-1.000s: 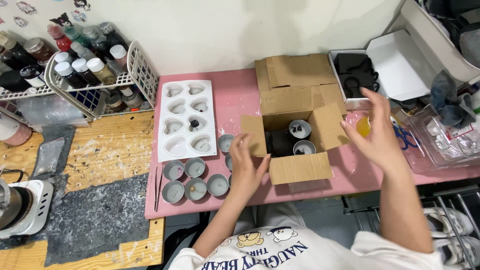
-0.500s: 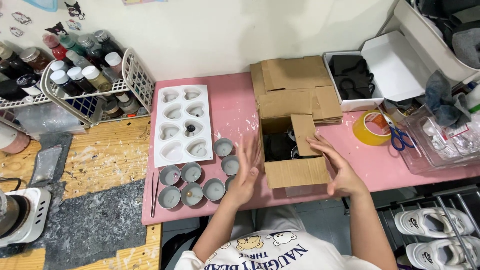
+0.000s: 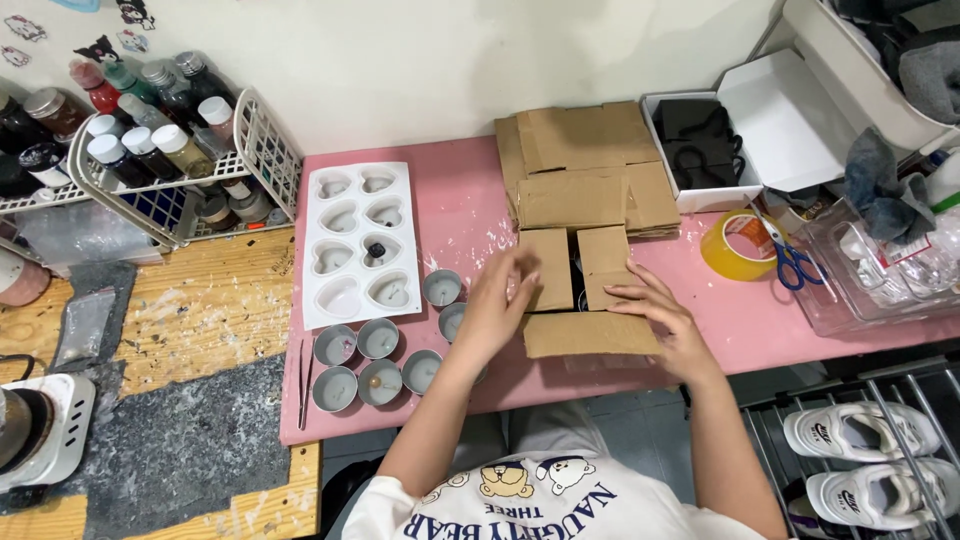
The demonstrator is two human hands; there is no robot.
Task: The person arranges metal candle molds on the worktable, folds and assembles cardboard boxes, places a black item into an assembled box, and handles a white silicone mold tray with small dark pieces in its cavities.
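The cardboard box (image 3: 580,290) sits on the pink counter (image 3: 460,200), just right of the small round tins (image 3: 378,338) and the white heart-shaped mould (image 3: 358,243). The left hand (image 3: 497,305) presses its spread fingers on the left flap, gripping nothing. The right hand (image 3: 660,320) lies flat, fingers open, on the right and front flaps.
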